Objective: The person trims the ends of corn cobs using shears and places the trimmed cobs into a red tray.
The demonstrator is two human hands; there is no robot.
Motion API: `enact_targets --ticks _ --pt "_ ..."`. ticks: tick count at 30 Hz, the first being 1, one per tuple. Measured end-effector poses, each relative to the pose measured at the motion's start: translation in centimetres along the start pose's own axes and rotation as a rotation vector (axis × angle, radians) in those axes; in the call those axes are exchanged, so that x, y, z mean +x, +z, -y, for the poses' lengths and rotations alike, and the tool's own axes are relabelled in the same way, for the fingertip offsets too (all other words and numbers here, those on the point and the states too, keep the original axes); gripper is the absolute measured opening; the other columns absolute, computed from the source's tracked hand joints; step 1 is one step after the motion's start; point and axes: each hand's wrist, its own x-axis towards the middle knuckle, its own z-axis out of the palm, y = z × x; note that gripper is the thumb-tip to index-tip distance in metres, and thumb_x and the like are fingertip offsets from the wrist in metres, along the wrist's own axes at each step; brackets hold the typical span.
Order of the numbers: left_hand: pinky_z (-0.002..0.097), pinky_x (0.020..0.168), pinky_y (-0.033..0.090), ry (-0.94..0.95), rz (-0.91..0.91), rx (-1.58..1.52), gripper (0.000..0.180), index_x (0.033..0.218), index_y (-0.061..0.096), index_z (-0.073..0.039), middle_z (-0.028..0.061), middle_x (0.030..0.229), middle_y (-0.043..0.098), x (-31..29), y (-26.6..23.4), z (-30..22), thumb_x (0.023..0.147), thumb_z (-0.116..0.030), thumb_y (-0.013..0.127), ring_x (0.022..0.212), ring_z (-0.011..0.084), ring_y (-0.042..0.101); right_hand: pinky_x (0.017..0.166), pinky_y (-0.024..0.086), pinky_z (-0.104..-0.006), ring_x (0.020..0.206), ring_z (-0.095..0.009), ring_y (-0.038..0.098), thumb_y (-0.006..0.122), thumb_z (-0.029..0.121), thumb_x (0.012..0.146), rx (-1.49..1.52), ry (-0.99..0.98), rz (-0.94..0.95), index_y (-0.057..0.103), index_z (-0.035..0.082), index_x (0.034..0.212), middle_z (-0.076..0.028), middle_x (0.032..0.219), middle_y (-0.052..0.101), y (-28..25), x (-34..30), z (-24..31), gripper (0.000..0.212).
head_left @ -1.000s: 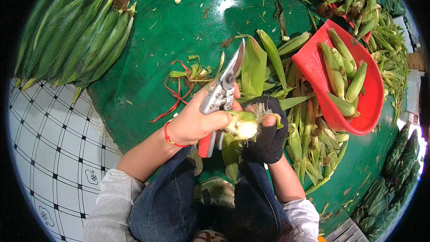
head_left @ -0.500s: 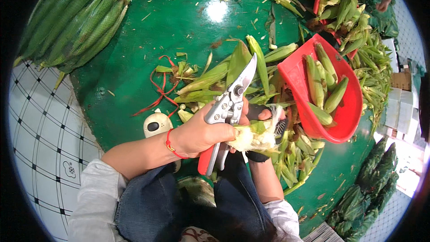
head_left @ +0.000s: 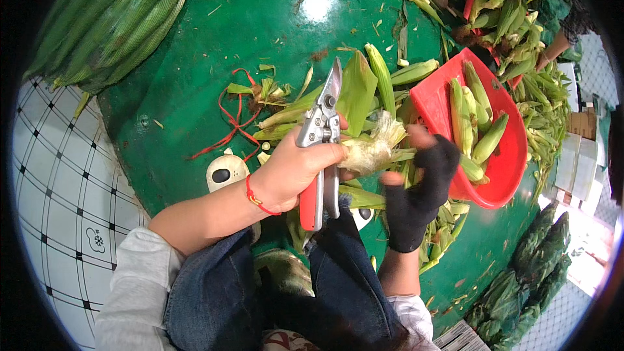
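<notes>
My left hand (head_left: 296, 162), with a red cord bracelet at its wrist, grips pruning shears (head_left: 318, 131) whose blades point up and away. The same hand also holds a partly husked ear of corn (head_left: 370, 153) between thumb and fingers; pale silk hangs at its right end, and the hand hides part of it. To the right, my right hand (head_left: 422, 185) wears a black fingerless glove. Its thumb and fingers are apart, slightly blurred, beside the silk end, with nothing visible in them. Loose green husks (head_left: 357, 94) lie just beyond both hands.
A red scoop-shaped tray (head_left: 510, 156) with several ears of corn stands at right. Behind it, corn is heaped (head_left: 536, 104) near another person's arm (head_left: 559, 45). Netted green corn (head_left: 110, 26) lies far left. Red string (head_left: 231, 120) and a cream-coloured device (head_left: 226, 170) lie on the green surface.
My right hand has let go of the corn's silk end and moved right, fingers opening. The shears have tilted more upright in my left hand. Another person's arm has come further in at upper right.
</notes>
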Motion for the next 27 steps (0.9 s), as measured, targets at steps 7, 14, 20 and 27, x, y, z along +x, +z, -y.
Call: enact_targets --ticks 7,14,20,27 --pt "0.0296 0.057 0.052 -0.032 -0.066 -0.039 0.035 0.112 0.05 -0.006 0.0076 0.082 0.059 1.0 -1.5 0.0 0.078 -0.001 0.047 0.062 0.0174 0.058 0.057 0.048 -0.0334 0.068 -0.028 0.061 0.074 0.004 0.067 -0.084 -0.162 0.161 0.063 0.009 0.093 -0.011 0.081 0.062 0.6 -3.1 -1.3 0.029" --pt "0.0297 0.053 0.051 -0.016 -0.079 -0.21 0.033 0.113 0.048 -0.007 0.0083 0.083 0.055 2.8 -4.8 -0.1 0.081 -0.005 0.047 0.061 0.0201 0.062 0.057 0.049 -0.0349 0.067 -0.03 0.062 0.073 0.002 0.065 0.078 -0.128 0.17 0.062 0.008 0.096 -0.013 0.08 0.062 2.5 -8.6 -3.5 0.034" --pt "0.027 0.048 0.048 -0.028 -0.104 -0.013 0.034 0.112 0.05 -0.008 0.0045 0.078 0.054 2.6 -5.4 -0.8 0.078 -0.005 0.046 0.059 0.0183 0.062 0.068 0.05 -0.0347 0.078 -0.028 0.062 0.075 0.013 0.07 0.094 -0.078 0.251 0.057 0.004 0.106 -0.014 0.095 0.061 2.5 -9.9 -4.5 0.041" --pt "0.0263 0.062 0.05 -0.09 0.149 0.206 0.037 0.112 0.05 -0.005 0.0049 0.094 0.056 0.1 -2.1 -1.3 0.075 -0.002 0.049 0.079 0.0134 0.059 0.095 0.042 -0.0369 0.112 -0.024 0.049 0.067 0.026 0.082 0.377 0.351 0.336 0.029 0.002 0.137 -0.014 0.128 0.043 6.8 -16.7 -13.1 0.071"
